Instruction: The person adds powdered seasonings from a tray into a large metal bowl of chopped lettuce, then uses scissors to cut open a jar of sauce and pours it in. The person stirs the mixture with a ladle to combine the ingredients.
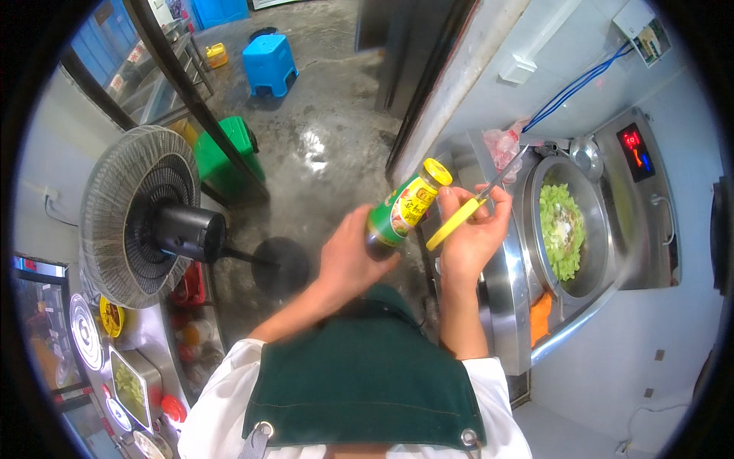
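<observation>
My left hand [350, 241] grips a glass bottle [401, 209] with dark contents, a green and yellow label and a yellow cap. The bottle is tilted, its capped end pointing up and to the right. In my right hand [473, 235] is a yellow-handled bladed tool [459, 221], its metal blade pointing away to the upper right. The fingertips of that hand are close to the bottle's cap; whether they touch it I cannot tell. To the right, a large metal bowl [593, 252] on the steel cooker holds chopped green vegetable [553, 229] with a white heap on top.
A covered standing fan [137, 212] is at the left, above a steel counter with a metal pan [150, 373] of green pieces. Farther off are a green bin [226, 152] and a blue stool [269, 63]. An orange cloth [540, 318] lies by the bowl, near a lit control panel [635, 152].
</observation>
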The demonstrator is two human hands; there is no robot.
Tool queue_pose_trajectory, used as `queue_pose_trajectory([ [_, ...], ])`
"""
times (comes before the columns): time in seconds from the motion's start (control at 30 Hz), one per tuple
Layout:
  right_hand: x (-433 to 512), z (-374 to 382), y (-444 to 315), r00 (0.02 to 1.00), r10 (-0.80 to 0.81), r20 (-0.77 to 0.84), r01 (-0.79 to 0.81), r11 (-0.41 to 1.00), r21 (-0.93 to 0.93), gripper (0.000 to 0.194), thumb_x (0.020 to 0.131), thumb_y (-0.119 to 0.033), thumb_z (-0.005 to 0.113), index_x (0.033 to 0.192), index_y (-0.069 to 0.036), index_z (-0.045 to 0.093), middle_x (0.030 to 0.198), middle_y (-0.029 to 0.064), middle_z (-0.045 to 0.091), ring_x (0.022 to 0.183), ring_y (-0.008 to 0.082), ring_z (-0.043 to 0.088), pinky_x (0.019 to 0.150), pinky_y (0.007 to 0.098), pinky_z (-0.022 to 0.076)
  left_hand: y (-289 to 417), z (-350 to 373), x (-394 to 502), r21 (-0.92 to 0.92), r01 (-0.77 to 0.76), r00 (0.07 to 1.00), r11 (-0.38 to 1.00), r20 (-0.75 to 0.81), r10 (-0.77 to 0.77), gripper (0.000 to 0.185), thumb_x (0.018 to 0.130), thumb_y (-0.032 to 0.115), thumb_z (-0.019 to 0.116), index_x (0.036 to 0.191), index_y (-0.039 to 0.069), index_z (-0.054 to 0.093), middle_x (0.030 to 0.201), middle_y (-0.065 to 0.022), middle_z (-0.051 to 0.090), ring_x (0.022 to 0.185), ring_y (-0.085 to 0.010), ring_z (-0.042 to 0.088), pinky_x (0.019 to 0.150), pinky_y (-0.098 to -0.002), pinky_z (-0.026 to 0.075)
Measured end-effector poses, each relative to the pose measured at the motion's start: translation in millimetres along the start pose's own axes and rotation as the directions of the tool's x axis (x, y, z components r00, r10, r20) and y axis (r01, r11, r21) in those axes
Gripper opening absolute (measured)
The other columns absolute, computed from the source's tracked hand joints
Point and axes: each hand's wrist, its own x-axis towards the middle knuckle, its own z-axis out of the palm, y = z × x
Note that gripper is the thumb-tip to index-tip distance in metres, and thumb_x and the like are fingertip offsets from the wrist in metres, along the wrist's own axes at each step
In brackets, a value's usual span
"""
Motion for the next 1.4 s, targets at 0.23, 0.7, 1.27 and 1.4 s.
queue_pose_trajectory([
  [0.23,-9,11,7,0.991,-0.105,0.079,0.094,0.987,0.134,0.044,0.086,0.008,0.074,0.116,-0.005,0.045,0.088,0.0063,0.067,0.084,0.0105,0.065,0.080,0.0243,0.0514,-9,2,2,0.022,0.011,1.000,1.000,-0.005,-0.011,0.081,0.067,0.024,0.088,0.133,0.006,0.045,0.117,-0.0195,0.061,0.107,-0.0399,0.063,0.085,-0.0459,0.054],
  [0.7,79,-4,-26,0.804,0.138,0.579,0.072,0.943,-0.324,0.038,0.082,0.004,0.077,0.110,-0.005,0.053,0.083,0.0058,0.068,0.077,0.0122,0.065,0.067,0.0295,0.0530,-24,-10,0,0.190,-0.135,0.991,0.972,0.004,0.136,0.075,0.065,0.020,0.084,0.132,0.008,0.051,0.109,-0.0146,0.062,0.101,-0.0357,0.064,0.083,-0.0447,0.054],
  [1.27,63,-20,-44,0.596,0.096,0.797,0.604,0.600,-0.524,0.028,0.079,0.002,0.075,0.097,-0.004,0.054,0.085,0.0142,0.063,0.081,0.0269,0.066,0.074,0.0341,0.0517,-22,-17,-7,0.150,-0.082,0.983,0.985,0.177,0.055,0.075,0.066,0.023,0.085,0.132,0.010,0.050,0.108,-0.0147,0.063,0.102,-0.0363,0.065,0.082,-0.0453,0.054],
  [1.4,61,-15,-36,0.608,0.020,0.794,0.628,0.599,-0.497,0.029,0.080,0.001,0.075,0.098,-0.003,0.053,0.082,0.0147,0.061,0.077,0.0233,0.066,0.071,0.0325,0.0520,-22,-15,-9,0.176,-0.103,0.982,0.979,0.175,0.072,0.074,0.066,0.022,0.084,0.131,0.011,0.051,0.108,-0.0144,0.062,0.101,-0.0359,0.065,0.082,-0.0453,0.054],
])
